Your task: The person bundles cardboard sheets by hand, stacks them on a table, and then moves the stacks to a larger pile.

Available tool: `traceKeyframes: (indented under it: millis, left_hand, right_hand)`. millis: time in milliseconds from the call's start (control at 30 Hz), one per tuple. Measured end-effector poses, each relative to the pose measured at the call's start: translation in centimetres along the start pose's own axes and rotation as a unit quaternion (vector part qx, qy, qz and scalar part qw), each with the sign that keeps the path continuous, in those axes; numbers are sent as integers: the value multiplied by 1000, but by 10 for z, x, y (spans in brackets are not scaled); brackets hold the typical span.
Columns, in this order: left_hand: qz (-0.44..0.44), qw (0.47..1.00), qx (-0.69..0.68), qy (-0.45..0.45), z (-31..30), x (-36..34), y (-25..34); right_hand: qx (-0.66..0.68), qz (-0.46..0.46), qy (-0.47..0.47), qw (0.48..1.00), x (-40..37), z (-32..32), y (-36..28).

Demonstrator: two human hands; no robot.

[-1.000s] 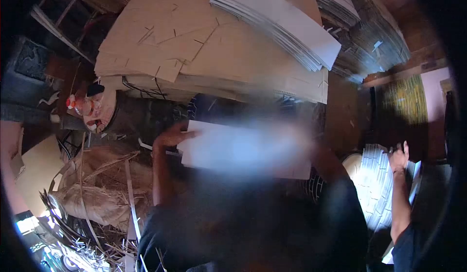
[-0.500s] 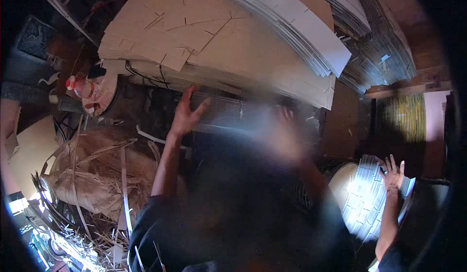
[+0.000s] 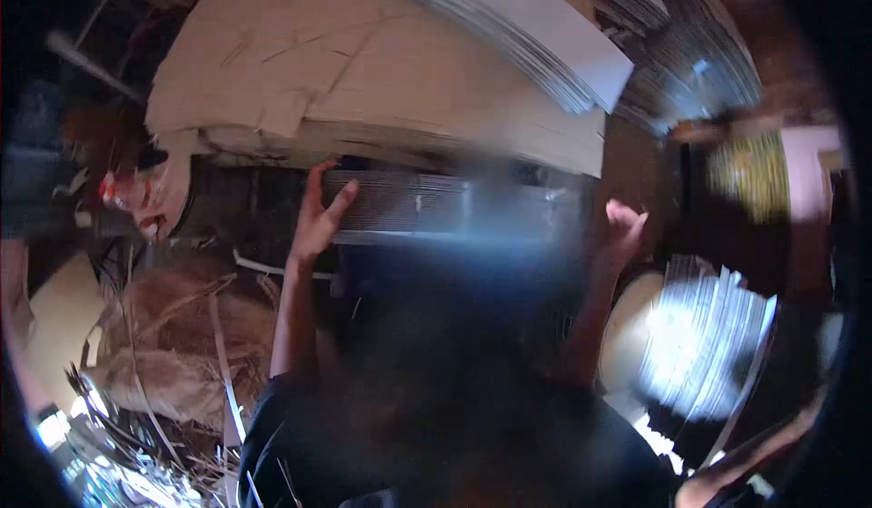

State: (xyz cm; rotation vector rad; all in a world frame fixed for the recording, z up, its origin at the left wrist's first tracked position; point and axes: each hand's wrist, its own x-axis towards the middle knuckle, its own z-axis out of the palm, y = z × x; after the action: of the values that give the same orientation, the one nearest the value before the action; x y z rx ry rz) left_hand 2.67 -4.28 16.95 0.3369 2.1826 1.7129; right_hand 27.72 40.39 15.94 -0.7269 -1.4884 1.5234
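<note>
A stack of thin cardboard sheets (image 3: 400, 207) lies edge-on in front of me, its ribbed edges facing up; its right part is blurred by haze. My left hand (image 3: 318, 216) is at the stack's left end, thumb and fingers apart, fingertips right at its edge. Beyond the right end is my right hand (image 3: 623, 232), with its thumb apart from partly bent fingers and nothing in it. Just past the stack is a broad pile of brown cardboard sheets (image 3: 363, 63), with grey-white sheets (image 3: 518, 9) lying on top.
A wrapped brown bundle (image 3: 173, 335) sits at left, with a red-capped bottle (image 3: 127, 190) beyond it. At right stands a brightly lit stack of card pieces (image 3: 695, 340). Another person's arm (image 3: 763, 453) reaches in at lower right; another stack (image 3: 749, 177) stands farther back.
My right hand has moved right, from over the stack to beyond its end. My left hand stays at the left end. The other person's hand has left the lit stack. The view has shifted.
</note>
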Motion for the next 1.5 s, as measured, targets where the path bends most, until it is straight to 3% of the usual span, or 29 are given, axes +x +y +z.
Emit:
traceKeyframes:
  millis: [33, 67, 167, 200, 267, 300, 333, 367, 400, 433, 533, 633, 700, 767, 800, 933, 1000, 1100, 1133, 1267, 1367, 1433, 1500]
  left_hand:
    - [10, 1000, -8, 5, 5, 1, -9]
    - [-1, 1000, -15, 7, 9, -4, 17]
    - [33, 997, 70, -15, 6, -2, 17]
    - [37, 996, 75, -23, 6, -3, 13]
    - [29, 999, 32, -3, 2, -2, 0]
    - [33, 999, 40, -9, 2, -1, 1]
    - [53, 994, 97, 1, 5, 0, 4]
    - [73, 986, 150, 11, 9, 0, 3]
    - [23, 992, 124, 18, 10, 2, -6]
    - [24, 992, 124, 14, 10, 3, -3]
    - [20, 991, 134, 12, 14, 1, 14]
    - [46, 987, 151, 19, 16, -1, 20]
    - [58, 990, 128, 24, 16, 0, 17]
    - [64, 989, 128, 21, 16, 1, 17]
    - [70, 989, 126, 16, 15, 1, 17]
    - [52, 991, 127, 6, 15, 0, 15]
    - [58, 991, 118, 7, 13, 4, 10]
    - [42, 989, 139, 10, 16, 2, 18]
    - [43, 989, 141, 10, 14, 1, 17]
    - [39, 991, 129, 4, 9, 4, 3]
    - [49, 990, 135, 3, 12, 0, 7]
    - [43, 990, 137, 15, 14, -2, 14]
    - [5, 991, 134, 12, 15, -2, 18]
  right_hand:
    - [141, 65, 20, 988, 3, -4, 2]
    - [132, 58, 39, 989, -3, -5, 17]
    - [-74, 165, -80, 980, -23, 21, 83]
    - [-70, 165, -71, 981, -23, 22, 75]
    - [-27, 174, -223, 959, -22, 26, 56]
    - [-18, 175, -216, 961, -21, 23, 45]
    - [-191, 123, -247, 942, -19, 24, 16]
    - [-360, 69, -271, 890, -16, 25, -11]
    - [-333, -5, -288, 898, -16, 28, -30]
    - [-334, -4, -285, 898, -12, 26, -42]
    - [-465, -183, -421, 757, 1, 22, -51]
    - [-484, -201, -441, 729, -6, 27, -41]
    - [-499, -185, -420, 736, -15, 31, -45]
    - [-513, -227, -421, 713, -20, 30, -45]
    - [-490, -224, -413, 734, -22, 30, -46]
    - [-478, -254, -407, 735, -30, 29, -36]
    - [-327, -136, -387, 851, -36, 31, -14]
    - [-292, -125, -345, 883, -27, 41, -11]
    - [-313, -193, -334, 868, -24, 46, -18]
    - [-330, -214, -331, 858, -23, 53, -30]
    - [-227, -223, -312, 895, -19, 60, -24]
    - [-338, -231, -333, 849, -12, 63, -33]
    - [-344, -219, -317, 856, -13, 68, -34]
